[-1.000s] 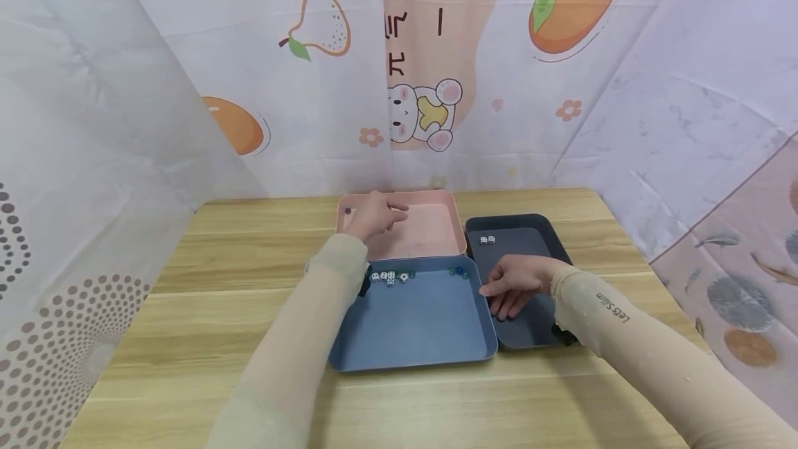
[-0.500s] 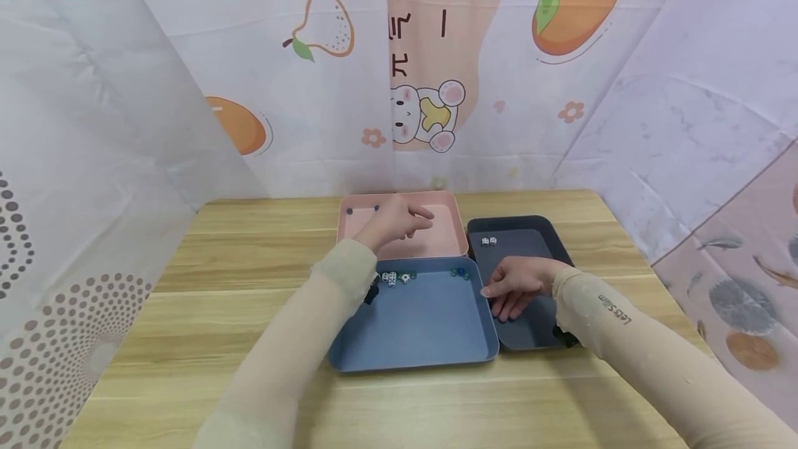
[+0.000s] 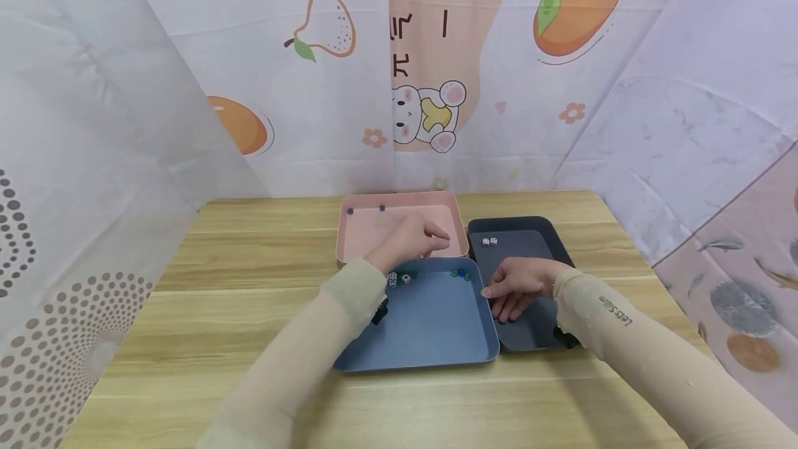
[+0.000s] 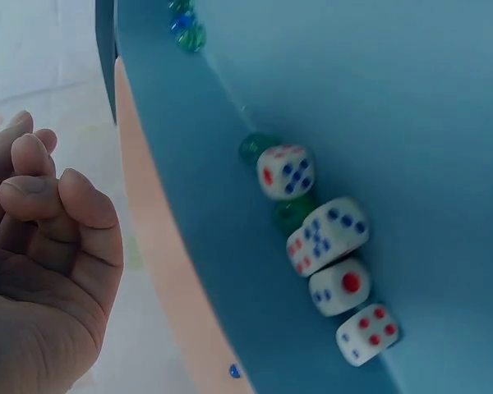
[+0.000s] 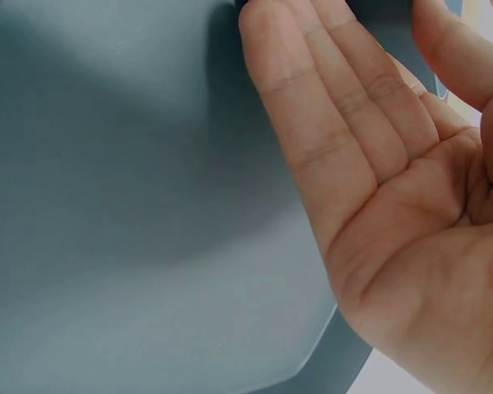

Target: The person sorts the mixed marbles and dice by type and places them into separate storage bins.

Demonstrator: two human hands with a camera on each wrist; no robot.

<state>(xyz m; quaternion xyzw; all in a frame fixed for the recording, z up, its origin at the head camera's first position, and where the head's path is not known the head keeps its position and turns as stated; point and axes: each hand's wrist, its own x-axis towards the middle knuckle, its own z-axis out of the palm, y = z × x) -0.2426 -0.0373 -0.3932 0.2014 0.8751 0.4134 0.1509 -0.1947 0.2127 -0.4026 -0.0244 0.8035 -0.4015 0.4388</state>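
My left hand (image 3: 411, 238) is over the front edge of the pink tray (image 3: 458, 217), its fingers loosely curled. In the left wrist view nothing shows between the fingers (image 4: 37, 197). Two small blue beads (image 3: 382, 208) lie near the pink tray's back wall. Several white dice (image 4: 329, 234) and green beads (image 4: 296, 212) line the far wall of the blue tray (image 3: 430, 324). My right hand (image 3: 520, 283) reaches into the dark grey tray (image 3: 539, 335), fingers extended down, thumb near the rim beside the blue tray. Its fingertips are partly cut off in the right wrist view.
Two dice (image 3: 489, 242) sit at the back left of the dark tray. Green and blue beads (image 3: 461, 273) lie in the blue tray's far right corner. The trays stand close together on a wooden table (image 3: 249, 283), before a printed curtain (image 3: 312, 123).
My left hand has moved right and nearer across the pink tray. A second blue bead there has come into view behind it. The right hand stays in place.
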